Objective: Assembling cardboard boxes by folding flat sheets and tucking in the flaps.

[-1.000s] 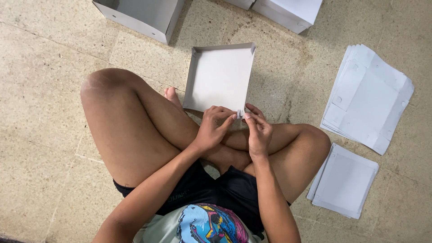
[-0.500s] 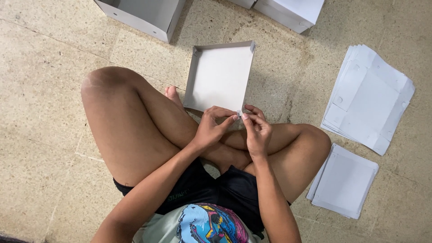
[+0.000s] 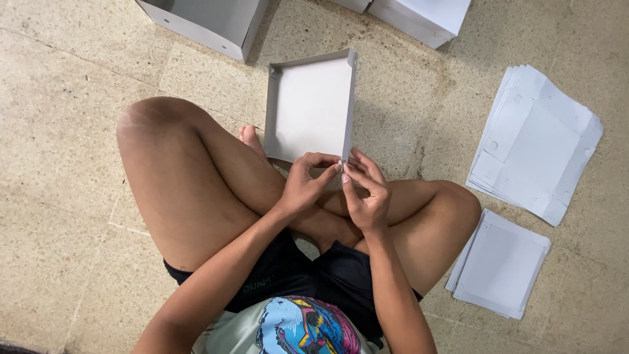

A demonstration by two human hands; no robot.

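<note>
I sit cross-legged on a stone floor with a shallow grey cardboard tray (image 3: pixel 314 108) in front of my knees, its white inside facing up. My left hand (image 3: pixel 306 182) and my right hand (image 3: pixel 364 189) meet at the tray's near right corner. The fingertips of both hands pinch the cardboard there, thumbs and forefingers closed on the corner flap. The tray's far walls stand folded up.
Two stacks of flat white cardboard blanks lie on the floor to my right, a fanned one (image 3: pixel 537 141) and a squarer one (image 3: pixel 501 262). Finished grey boxes stand at the top left (image 3: pixel 206 23) and top right (image 3: pixel 419 16).
The tray's near edge has shifted slightly under my fingers; both hands stay pinched at the same corner, barely moved.
</note>
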